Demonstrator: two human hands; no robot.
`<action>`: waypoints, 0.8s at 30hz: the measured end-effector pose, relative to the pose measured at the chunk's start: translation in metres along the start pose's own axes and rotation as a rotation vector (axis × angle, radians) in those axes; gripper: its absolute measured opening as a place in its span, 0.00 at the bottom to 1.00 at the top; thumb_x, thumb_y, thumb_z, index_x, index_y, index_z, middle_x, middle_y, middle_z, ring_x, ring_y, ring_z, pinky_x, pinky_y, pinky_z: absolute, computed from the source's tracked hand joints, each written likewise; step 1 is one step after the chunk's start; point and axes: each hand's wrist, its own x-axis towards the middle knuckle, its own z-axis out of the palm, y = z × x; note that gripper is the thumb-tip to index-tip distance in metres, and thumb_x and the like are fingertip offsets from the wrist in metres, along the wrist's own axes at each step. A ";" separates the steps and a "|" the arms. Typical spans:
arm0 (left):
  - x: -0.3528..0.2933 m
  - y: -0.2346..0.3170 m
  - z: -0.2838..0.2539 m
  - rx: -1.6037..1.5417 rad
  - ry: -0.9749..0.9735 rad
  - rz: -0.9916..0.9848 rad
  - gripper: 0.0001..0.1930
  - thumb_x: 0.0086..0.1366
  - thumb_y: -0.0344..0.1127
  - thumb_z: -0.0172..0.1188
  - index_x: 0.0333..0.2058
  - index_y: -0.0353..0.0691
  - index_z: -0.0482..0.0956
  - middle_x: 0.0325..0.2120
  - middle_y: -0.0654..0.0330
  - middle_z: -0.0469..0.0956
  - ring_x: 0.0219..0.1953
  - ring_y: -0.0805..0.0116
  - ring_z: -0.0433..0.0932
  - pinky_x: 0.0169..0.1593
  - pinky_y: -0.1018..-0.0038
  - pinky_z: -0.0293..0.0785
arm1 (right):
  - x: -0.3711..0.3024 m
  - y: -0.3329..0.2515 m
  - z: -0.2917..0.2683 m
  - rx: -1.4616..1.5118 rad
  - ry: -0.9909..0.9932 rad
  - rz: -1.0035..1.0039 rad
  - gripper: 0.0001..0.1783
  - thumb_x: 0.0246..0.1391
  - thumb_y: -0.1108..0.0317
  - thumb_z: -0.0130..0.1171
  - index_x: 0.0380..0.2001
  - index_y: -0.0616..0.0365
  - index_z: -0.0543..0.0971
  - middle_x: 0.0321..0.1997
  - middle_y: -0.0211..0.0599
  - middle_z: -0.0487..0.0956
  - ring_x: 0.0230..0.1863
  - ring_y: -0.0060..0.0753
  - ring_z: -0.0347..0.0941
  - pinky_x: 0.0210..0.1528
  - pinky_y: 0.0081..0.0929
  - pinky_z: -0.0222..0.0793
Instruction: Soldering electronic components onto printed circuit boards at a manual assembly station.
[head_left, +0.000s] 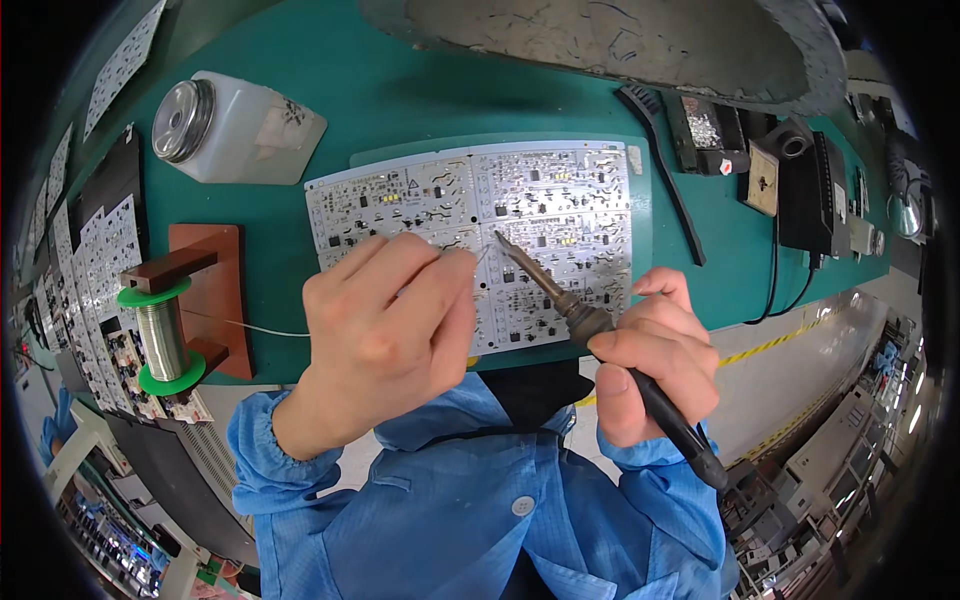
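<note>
A white panel of circuit boards, dotted with small components, lies on the green mat in front of me. Over its left part, my left hand is closed in a pinch on thin solder wire. The wire runs from a spool on the left, and its free end shows just past my fingertips. My right hand grips the black handle of a soldering iron. The iron's tip is at the middle of the panel, close to the wire end; whether they touch is too small to tell.
The spool sits on a brown stand. A white square bottle with a metal lid lies behind it. Beyond the panel are a black brush, a soldering station and a large grey curved object. More circuit boards lie far left.
</note>
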 end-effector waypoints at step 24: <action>0.008 0.025 -0.001 0.021 -0.097 -0.090 0.15 0.47 0.19 0.61 0.35 0.41 0.80 0.18 0.61 0.70 0.17 0.64 0.71 0.19 0.72 0.64 | -0.019 0.067 -0.046 -0.354 0.308 0.258 0.19 0.55 0.62 0.58 0.46 0.65 0.76 0.39 0.45 0.79 0.40 0.39 0.73 0.45 0.31 0.68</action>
